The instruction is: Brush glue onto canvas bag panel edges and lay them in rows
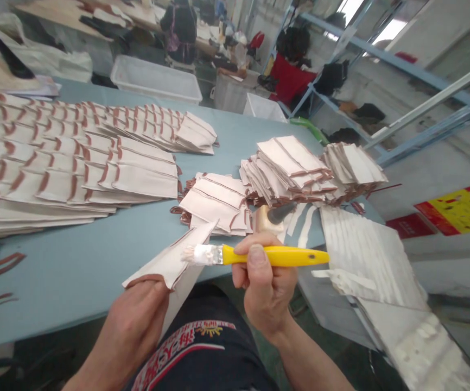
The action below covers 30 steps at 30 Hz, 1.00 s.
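Observation:
My right hand [265, 282] is closed round the yellow handle of a paintbrush [278, 256], whose bristles are coated with something white. The brush tip lies over or just above a pale leather piece [173, 255] with a brown edge. My left hand [137, 320] grips that piece at its near end, fingers folded under and partly hidden. Just beyond the brush sits a stack of similar leather pieces [214, 201]. A small block-like container [265, 220] with a dark cone-shaped thing stands behind my right hand.
Overlapping rows of pale pieces [68, 168] cover the left of the blue table [84, 266]. More stacks [292, 168] stand at the back right. A white-streaked board [373, 260] juts off the right side. White bins [156, 81] stand beyond the table.

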Each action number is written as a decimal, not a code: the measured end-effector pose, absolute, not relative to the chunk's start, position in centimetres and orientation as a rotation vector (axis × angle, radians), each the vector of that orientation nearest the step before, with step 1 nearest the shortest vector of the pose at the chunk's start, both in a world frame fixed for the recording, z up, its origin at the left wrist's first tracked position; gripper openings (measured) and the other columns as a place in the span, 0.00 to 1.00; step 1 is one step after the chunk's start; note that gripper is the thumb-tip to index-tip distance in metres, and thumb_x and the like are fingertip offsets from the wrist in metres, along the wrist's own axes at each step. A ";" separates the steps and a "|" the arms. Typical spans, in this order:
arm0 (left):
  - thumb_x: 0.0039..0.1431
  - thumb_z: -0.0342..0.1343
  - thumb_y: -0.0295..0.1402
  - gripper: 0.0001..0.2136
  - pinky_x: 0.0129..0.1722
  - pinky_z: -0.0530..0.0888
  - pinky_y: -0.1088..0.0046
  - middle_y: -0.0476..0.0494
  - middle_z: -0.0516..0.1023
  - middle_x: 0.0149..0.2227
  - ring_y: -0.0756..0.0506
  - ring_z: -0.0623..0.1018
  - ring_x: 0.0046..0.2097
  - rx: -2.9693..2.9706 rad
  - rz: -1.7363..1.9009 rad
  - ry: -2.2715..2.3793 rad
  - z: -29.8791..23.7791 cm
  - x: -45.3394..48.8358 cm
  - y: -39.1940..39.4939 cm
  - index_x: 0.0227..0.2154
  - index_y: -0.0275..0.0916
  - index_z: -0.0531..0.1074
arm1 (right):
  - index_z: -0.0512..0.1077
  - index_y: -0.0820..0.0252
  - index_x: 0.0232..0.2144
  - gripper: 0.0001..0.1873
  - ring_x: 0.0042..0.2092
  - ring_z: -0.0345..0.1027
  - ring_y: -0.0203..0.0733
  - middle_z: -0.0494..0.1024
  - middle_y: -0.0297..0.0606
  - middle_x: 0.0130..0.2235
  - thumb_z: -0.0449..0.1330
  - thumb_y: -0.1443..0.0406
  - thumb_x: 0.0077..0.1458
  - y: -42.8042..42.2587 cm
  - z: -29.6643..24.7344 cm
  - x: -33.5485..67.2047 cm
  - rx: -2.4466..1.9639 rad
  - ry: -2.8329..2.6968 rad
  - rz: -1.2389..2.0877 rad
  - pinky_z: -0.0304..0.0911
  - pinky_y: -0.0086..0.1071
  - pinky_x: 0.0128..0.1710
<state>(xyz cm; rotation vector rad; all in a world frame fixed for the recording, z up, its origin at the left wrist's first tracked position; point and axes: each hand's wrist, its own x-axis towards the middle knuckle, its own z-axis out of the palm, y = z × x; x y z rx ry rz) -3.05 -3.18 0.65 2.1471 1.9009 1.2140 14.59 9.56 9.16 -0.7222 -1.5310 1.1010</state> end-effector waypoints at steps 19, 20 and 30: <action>0.74 0.48 0.17 0.17 0.45 0.78 0.67 0.42 0.84 0.34 0.41 0.86 0.43 2.269 1.075 2.027 -0.1 -3.7 -2.5 0.36 0.40 0.78 | 0.76 0.52 0.35 0.10 0.26 0.77 0.40 0.85 0.35 0.30 0.58 0.67 0.70 9.6 9.1 15.2 -0.607 -2.034 0.800 0.76 0.33 0.29; 0.74 0.48 0.16 0.17 0.45 0.78 0.67 0.41 0.84 0.35 0.41 0.86 0.43 2.271 1.085 2.020 0.0 -3.6 -2.3 0.37 0.40 0.79 | 0.76 0.52 0.35 0.10 0.26 0.77 0.40 0.85 0.35 0.30 0.58 0.67 0.70 9.7 9.2 15.1 -0.595 -2.031 0.785 0.76 0.33 0.29; 0.75 0.51 0.26 0.14 0.35 0.75 0.71 0.47 0.82 0.30 0.44 0.81 0.31 1.898 1.251 2.000 1.1 -3.6 -1.2 0.35 0.43 0.78 | 0.75 0.54 0.35 0.11 0.24 0.70 0.37 0.78 0.31 0.28 0.57 0.65 0.72 11.4 9.8 14.8 -0.682 -1.984 0.902 0.67 0.30 0.25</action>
